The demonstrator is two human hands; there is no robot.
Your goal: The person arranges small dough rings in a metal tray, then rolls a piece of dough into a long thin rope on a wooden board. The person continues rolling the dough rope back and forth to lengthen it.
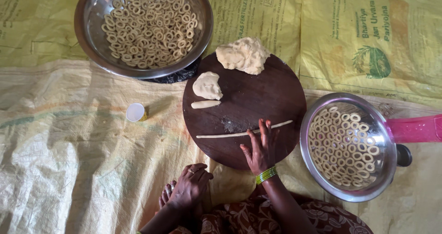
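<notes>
Yellow sacking (69,137), steel bowls (92,40), round board (258,96)

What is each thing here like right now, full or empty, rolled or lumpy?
Steel bowl: heaped with dough rings.
Steel plate: one layer of rings.
Dough rope: rolled thin, under right hand.
Big dough lump: unshaped.
Small cup: upright.
Left hand: resting, empty.

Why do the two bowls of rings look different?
The top bowl holds its dough rings heaped in a loose, jumbled pile; the right bowl holds its rings laid flat, side by side in neat rows. The top bowl looks deeper, with bare steel showing around the pile; the right bowl looks shallow, and its rings cover most of the bottom. Both are round, shiny steel and hold small pale rings.
</notes>
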